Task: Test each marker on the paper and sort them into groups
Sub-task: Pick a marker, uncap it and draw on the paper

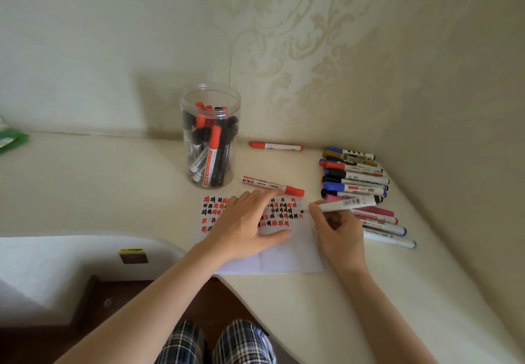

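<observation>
- While the cream, curved-edge table (312,307) takes up most of the shot, the white paper sheet (287,255) covered in red and black test marks sits about dead centre.
- Clear plastic jar (210,136) of red and black markers stands at 12 o'clock from the paper.
- Row of mixed-colour markers (358,187) lies at 3 o'clock, near the wall.
- Left hand (247,224) is spread flat, pressing the paper down.
- Right hand (338,227) pinches a white-barrelled marker (346,204), tip on the paper's right edge.
- Red-capped marker (272,186) lies just past the left fingertips; another red one (276,146) farther back.
</observation>
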Demonstrator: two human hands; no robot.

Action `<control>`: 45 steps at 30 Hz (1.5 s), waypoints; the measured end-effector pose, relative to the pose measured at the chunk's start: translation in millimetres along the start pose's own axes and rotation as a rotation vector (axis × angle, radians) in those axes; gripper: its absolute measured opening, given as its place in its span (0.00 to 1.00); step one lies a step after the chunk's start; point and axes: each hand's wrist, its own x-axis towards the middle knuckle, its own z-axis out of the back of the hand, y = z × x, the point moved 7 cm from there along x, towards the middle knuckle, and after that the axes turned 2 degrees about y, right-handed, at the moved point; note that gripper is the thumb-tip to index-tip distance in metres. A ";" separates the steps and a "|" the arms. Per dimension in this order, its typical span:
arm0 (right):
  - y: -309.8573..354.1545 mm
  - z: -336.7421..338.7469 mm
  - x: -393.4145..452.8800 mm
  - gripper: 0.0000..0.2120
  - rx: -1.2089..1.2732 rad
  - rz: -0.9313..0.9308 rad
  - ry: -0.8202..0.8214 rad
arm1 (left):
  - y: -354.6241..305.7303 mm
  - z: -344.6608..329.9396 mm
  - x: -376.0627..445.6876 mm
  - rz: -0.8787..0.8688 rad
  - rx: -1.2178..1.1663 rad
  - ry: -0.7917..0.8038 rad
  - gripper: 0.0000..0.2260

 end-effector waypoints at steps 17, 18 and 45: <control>35.4 -47.2 3.9 0.13 0.195 -0.256 0.135 | 36.6 20.4 -3.6 0.232 -0.615 -0.135 0.14; 32.5 -49.0 5.6 0.13 0.181 -0.266 0.124 | 38.4 19.7 -3.8 0.245 -0.669 -0.142 0.13; 39.7 -70.6 -2.1 0.13 0.190 -0.197 0.096 | 43.9 27.2 -9.0 0.299 -1.195 -0.310 0.07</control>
